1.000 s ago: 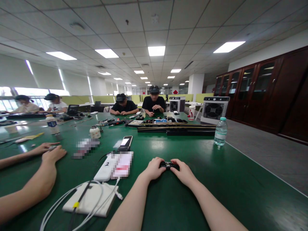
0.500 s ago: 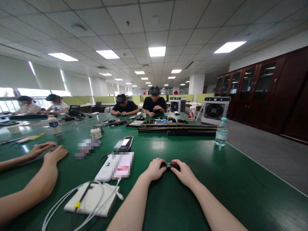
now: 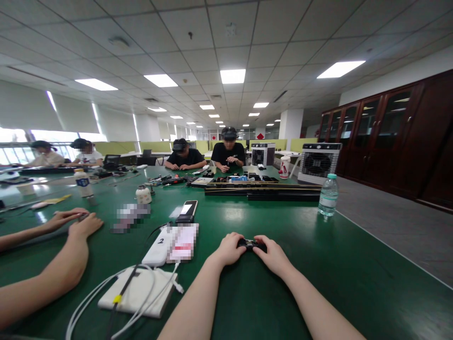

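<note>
A small black object [image 3: 249,244] rests low over the green table [image 3: 233,293], in the middle front of the head view. My left hand [image 3: 229,248] grips its left end, with the thumb on the near side and the fingers behind. On its right end my right hand [image 3: 271,253] is closed in the same way. A light or metallic part shows at the object's centre, between the two hands; its ends are hidden by my fingers.
Left of my arms lie a white power bank [image 3: 155,248], a phone [image 3: 187,211], a white pad [image 3: 136,295] and cables. A water bottle [image 3: 328,196] stands at right. Black rails [image 3: 283,195] lie ahead. Another person's hands [image 3: 83,225] are at far left.
The whole view has shifted slightly, with things appearing a little further right. My hands keep the same grip on the black object.
</note>
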Tool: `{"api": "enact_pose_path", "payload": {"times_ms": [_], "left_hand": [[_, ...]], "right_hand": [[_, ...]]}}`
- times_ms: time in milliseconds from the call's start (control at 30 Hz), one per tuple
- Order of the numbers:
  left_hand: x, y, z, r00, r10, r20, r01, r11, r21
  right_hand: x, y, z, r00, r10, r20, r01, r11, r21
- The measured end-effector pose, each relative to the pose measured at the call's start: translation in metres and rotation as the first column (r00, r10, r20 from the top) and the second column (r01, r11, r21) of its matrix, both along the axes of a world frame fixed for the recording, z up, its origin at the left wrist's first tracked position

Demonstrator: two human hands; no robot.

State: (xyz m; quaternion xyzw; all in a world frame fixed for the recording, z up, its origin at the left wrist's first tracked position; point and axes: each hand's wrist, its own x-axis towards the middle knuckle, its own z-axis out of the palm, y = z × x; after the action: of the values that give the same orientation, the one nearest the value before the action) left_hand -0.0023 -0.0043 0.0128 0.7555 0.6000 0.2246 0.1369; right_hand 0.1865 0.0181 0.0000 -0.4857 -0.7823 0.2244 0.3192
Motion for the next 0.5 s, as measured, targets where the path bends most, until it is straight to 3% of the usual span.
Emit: {"api": "enact_pose_path", "payload": {"times_ms": [500], "left_hand": [[-0.0004,-0.0005,0.0006,1.0,-0.005,-0.014,0.005,1.0,0.009]], "right_hand": [[0.0004,0.0028,-0.0028,1.0,0.006,-0.002,-0.006,1.0,0.01]]}}
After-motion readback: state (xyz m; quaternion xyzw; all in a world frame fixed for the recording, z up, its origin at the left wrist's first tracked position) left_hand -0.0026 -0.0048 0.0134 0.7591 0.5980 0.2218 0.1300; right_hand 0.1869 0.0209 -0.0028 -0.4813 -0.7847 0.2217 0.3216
